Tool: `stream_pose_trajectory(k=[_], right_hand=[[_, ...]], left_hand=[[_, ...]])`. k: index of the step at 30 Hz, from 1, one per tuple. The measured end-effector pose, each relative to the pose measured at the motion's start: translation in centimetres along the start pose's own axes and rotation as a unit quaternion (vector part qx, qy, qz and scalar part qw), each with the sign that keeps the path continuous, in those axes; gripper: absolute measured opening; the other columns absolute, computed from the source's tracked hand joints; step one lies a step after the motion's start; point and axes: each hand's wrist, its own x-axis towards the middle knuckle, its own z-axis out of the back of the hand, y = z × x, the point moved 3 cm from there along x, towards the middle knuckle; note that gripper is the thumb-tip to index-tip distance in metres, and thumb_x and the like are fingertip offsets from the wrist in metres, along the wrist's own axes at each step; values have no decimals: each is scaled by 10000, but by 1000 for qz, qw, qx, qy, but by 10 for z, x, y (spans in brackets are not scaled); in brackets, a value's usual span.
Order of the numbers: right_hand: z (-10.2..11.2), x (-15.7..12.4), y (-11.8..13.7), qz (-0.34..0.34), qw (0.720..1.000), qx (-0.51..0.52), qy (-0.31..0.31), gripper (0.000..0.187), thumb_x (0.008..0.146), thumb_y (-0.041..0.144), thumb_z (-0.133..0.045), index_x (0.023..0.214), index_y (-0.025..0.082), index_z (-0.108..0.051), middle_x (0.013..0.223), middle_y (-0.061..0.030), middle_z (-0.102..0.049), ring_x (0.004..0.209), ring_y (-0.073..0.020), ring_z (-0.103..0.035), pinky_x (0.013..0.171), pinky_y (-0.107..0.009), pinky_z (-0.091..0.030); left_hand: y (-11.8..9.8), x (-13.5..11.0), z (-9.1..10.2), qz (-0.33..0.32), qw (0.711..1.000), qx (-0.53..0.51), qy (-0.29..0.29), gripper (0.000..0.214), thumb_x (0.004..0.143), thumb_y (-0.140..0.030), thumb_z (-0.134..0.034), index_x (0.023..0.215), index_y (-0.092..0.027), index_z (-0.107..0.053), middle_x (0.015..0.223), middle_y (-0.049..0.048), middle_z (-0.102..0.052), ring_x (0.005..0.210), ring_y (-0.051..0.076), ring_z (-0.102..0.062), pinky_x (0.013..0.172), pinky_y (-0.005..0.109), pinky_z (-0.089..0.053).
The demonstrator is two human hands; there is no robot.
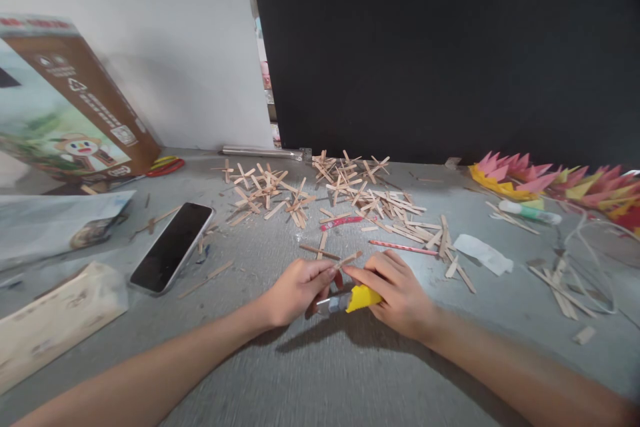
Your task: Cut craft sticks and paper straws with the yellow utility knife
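Close to the table's front, my left hand (303, 288) is closed, pinching a small wooden craft stick (351, 259) between thumb and fingers. My right hand (397, 290) is closed around a yellow object (363, 297) with a greyish, see-through end pointing left. I cannot make out its exact kind. The right fingertips also touch the craft stick beside the left thumb. Just beyond the hands lie a darker stick (319, 251) and a pink striped pencil (403, 247). Farther back are piles of craft sticks (267, 188), many joined into crossed shapes.
A phone (173, 248) lies at left, near a fabric pouch (65, 320), red-yellow scissors (165, 165) and a large printed box (75, 100). To the right are a white paper scrap (483, 253), a glue stick (530, 212), folded-paper pieces (520, 177) and a white cable (611, 280). A black panel (450, 53) stands behind.
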Motion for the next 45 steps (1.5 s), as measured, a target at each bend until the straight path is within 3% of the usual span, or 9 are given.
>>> stream_pose_trajectory(k=[12,25,32,38,42,45], right_hand=[[3,1,2,-20,1000,18,15,345,910,5,-464,1154,181,-635,904,-45,-602,803,-198,-537,736,-356,-402],[-4,2,4,-32,997,-13,73,186,989,75,-464,1068,158,-610,915,-72,-598,799,-225,-480,736,-369,-393],[-6,4,6,-33,993,-45,105,197,1049,109,-422,1027,165,-609,910,-72,-590,792,-225,-485,736,-369,-409],[-8,3,5,-47,992,-33,115,191,1038,91,-431,1037,175,-603,947,-76,-592,811,-227,-496,744,-374,-433],[-9,2,3,-56,990,-12,127,148,1050,117,-446,1062,182,-579,969,-68,-587,833,-224,-494,761,-366,-444],[-9,2,2,-56,991,-10,125,131,1044,113,-456,1072,176,-567,975,-71,-583,841,-227,-492,762,-366,-444]], left_hand=[[-10,-4,-3,-69,991,114,6,469,1084,-459,-368,888,-196,-703,553,-21,-551,559,149,-545,598,252,-354],[-8,-1,-3,-99,977,190,14,464,1093,-443,-354,752,-187,-538,675,-21,-467,603,123,-395,590,261,-266],[-8,0,-3,-118,972,203,17,427,1084,-418,-374,761,-191,-536,680,-10,-506,606,128,-429,598,259,-300],[-10,-2,-2,-158,966,203,14,318,1032,-350,-436,767,-201,-528,681,-2,-525,595,132,-435,574,260,-291],[-11,-3,0,-178,962,208,25,162,884,-275,-572,771,-210,-476,708,-6,-530,617,140,-427,587,284,-255],[-15,-3,0,-171,966,192,30,190,846,-272,-608,764,-214,-446,707,-15,-519,619,137,-402,589,286,-254]])
